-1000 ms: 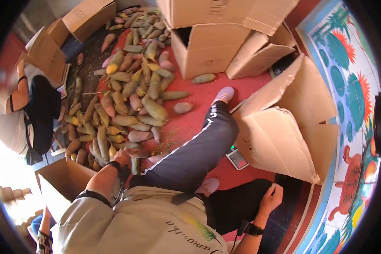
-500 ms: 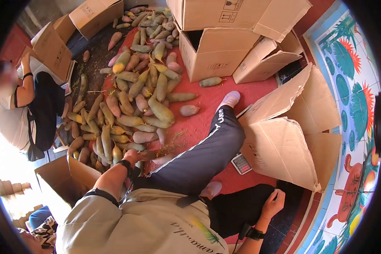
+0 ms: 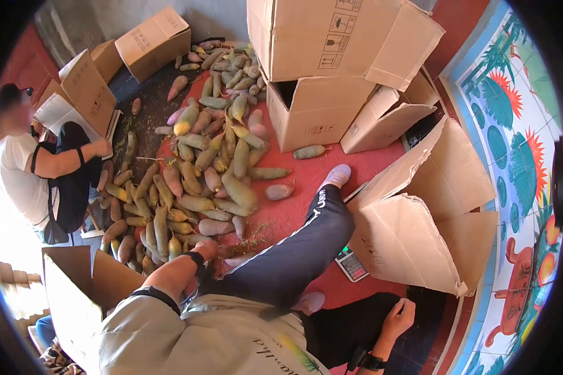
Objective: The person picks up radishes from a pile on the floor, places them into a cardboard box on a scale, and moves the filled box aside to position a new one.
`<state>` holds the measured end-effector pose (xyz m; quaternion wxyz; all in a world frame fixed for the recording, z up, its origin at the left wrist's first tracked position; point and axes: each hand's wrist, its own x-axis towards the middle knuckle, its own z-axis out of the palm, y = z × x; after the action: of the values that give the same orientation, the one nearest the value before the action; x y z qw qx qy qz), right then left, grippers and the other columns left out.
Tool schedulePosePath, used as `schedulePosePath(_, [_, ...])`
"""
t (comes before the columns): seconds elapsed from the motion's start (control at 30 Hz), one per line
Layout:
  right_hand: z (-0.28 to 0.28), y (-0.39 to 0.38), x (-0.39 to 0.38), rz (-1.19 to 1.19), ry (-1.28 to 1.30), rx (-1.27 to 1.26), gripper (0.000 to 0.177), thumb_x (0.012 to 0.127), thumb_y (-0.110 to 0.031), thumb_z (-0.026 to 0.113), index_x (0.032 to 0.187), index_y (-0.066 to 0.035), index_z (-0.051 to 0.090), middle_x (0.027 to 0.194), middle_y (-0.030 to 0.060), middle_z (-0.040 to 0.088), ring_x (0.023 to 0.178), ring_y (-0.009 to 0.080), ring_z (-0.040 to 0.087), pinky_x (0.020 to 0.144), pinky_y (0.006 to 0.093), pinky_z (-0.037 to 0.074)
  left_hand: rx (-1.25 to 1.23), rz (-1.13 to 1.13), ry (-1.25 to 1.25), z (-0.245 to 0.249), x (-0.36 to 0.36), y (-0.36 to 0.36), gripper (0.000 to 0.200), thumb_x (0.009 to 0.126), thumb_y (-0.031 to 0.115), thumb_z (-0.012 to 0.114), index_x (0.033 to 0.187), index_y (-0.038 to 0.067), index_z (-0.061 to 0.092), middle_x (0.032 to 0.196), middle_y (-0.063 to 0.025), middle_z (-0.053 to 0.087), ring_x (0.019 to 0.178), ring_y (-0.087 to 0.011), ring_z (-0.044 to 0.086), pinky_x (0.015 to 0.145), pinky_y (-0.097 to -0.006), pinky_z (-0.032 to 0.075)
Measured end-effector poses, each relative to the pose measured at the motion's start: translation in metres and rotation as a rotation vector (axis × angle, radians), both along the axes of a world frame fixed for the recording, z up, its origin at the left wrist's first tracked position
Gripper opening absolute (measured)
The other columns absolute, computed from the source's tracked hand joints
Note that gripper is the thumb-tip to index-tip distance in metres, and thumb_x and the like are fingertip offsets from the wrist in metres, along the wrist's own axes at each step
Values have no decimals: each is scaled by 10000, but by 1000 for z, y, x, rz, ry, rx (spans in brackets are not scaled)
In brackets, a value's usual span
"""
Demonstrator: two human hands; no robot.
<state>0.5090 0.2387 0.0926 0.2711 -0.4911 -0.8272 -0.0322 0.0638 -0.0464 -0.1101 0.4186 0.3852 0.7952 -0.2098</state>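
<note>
I sit on a red floor with one leg in dark track trousers [image 3: 306,240] stretched out. My left hand [image 3: 206,250], with a black band on its wrist, reaches to the near edge of a big pile of long green, yellow and pink fruits [image 3: 200,156]. Its fingers are curled on a pinkish fruit [image 3: 233,260] lying there. My right hand [image 3: 399,314], a dark watch on its wrist, rests with bent fingers on my black-clothed knee and holds nothing.
Another person in a white shirt [image 3: 19,175] sits at the left of the pile. Open cardboard boxes stand behind the pile [image 3: 319,109], at my right [image 3: 419,237] and at my left [image 3: 75,294]. A calculator [image 3: 351,265] lies by my leg.
My view has tilted, so the pile sits lower in frame. My left hand has shifted slightly right along the pile's edge. The other person's arm has come down across the body.
</note>
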Motion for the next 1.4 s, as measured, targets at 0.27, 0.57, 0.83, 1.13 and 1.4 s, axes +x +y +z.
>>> schedulePosePath(0.27, [4, -2, -4, 23, 34, 22, 62, 820, -24, 518, 778, 18, 536, 739, 157, 521, 679, 322, 531, 615, 380, 428, 74, -35, -118, -7, -16, 11, 335, 816, 322, 542, 964, 44, 657, 1006, -191, 620, 943, -326, 597, 786, -407, 469])
schedulePosePath(0.57, [0, -2, 1, 42, 88, 36, 72, 829, -28, 513, 782, 23, 535, 737, 163, 515, 673, 327, 524, 612, 381, 424, 409, 132, -24, 33, -28, 72, 449, 858, 436, 449, 860, 46, 672, 880, -161, 651, 823, -337, 623, 761, -419, 473])
schedulePosePath(0.83, [3, -6, 4, 28, 125, 37, 85, 839, -32, 508, 783, 26, 533, 734, 165, 508, 670, 322, 522, 610, 370, 429, 485, 253, -51, 62, -15, 94, 461, 863, 449, 422, 894, 61, 670, 894, -160, 651, 841, -315, 630, 772, -401, 480])
schedulePosePath(1.13, [-2, -4, 8, 59, 155, 59, 76, 836, -16, 510, 781, 31, 534, 728, 162, 512, 664, 314, 524, 605, 365, 430, 436, -11, 79, 38, -24, 80, 303, 824, 313, 501, 1013, 125, 644, 944, -176, 636, 884, -313, 622, 766, -407, 486])
schedulePosePath(1.4, [1, -6, 7, 50, 155, 42, 71, 830, -13, 509, 782, 30, 539, 735, 164, 519, 667, 316, 527, 609, 366, 434, 297, -75, 166, 45, -33, 68, 303, 796, 222, 522, 1078, 174, 621, 951, -166, 635, 922, -303, 616, 775, -387, 493])
